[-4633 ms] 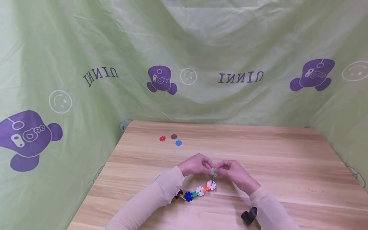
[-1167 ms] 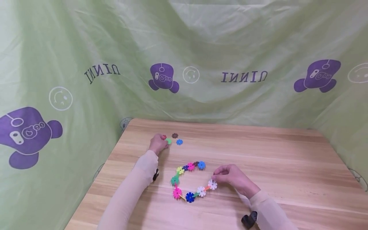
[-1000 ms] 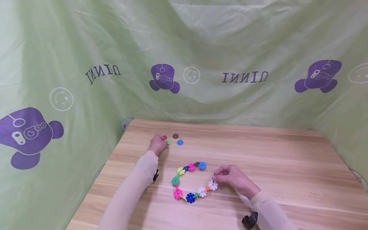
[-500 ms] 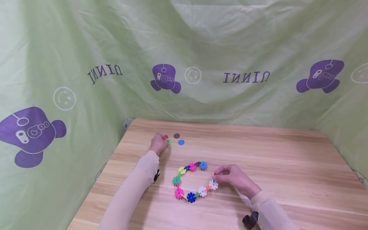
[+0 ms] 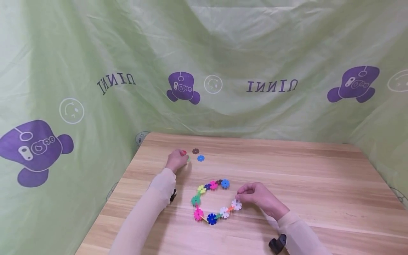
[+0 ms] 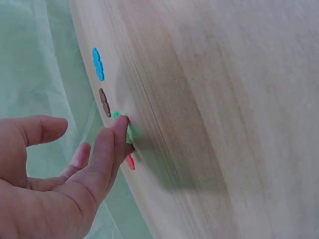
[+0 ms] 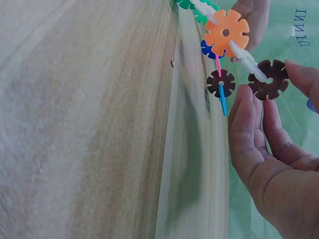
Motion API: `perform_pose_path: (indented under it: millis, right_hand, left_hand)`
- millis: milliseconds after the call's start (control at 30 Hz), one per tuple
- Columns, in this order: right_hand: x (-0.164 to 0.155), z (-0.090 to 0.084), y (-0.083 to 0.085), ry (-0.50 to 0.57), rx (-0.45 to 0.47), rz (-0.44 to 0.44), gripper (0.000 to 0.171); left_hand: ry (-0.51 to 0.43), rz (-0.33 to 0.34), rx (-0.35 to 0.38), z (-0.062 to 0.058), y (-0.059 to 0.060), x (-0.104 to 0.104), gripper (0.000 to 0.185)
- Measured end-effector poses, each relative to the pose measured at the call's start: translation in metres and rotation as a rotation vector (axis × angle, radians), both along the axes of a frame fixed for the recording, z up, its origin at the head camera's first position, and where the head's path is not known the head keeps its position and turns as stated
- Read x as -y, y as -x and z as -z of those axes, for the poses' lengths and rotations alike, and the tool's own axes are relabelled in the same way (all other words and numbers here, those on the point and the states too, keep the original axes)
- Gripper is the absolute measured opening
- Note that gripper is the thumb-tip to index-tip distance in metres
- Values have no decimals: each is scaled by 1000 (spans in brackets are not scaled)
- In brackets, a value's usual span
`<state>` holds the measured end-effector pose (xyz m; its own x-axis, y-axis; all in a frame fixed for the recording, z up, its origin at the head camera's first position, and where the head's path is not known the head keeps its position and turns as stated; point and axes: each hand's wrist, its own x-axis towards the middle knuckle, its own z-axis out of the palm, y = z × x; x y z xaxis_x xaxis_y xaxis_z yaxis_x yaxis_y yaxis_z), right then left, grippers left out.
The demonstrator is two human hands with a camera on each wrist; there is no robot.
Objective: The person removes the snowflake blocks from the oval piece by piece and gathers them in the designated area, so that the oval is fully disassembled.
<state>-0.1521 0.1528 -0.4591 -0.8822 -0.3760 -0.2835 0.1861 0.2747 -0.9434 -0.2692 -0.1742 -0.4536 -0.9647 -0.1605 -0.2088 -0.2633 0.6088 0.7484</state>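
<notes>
Wooden tabletop, with a chain of slotted, many-coloured plastic discs curving over its near part, its ring unclosed at the right. There the right hand pinches a brown end disc between fingertips; across the gap sits a blue end disc. Farther off, leftward, the left hand pinches a green disc beside a red disc. Moments ago both hands met over green at the chain; now the left has gone out alone, so that piece seems detached, leaving the gap unfilled. Beyond lie a loose blue disc, a loose brown disc and, behind everything, a green curtain.
</notes>
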Motion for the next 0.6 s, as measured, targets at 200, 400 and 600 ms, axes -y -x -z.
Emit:
perform_pose_path:
  millis: [200,400,600]
  right_hand:
    - [-1,0,-1,7,1,-2,39]
    - [-2,0,-1,11,-2,-5,40]
    - [-2,-1,-2,9,1,-7,41]
  left_hand:
    - [32,15,2,-1,-2,-2,31]
    - [64,17,-9,-4,-5,-4,30]
    - [40,52,-48,-15,-13,-19,28]
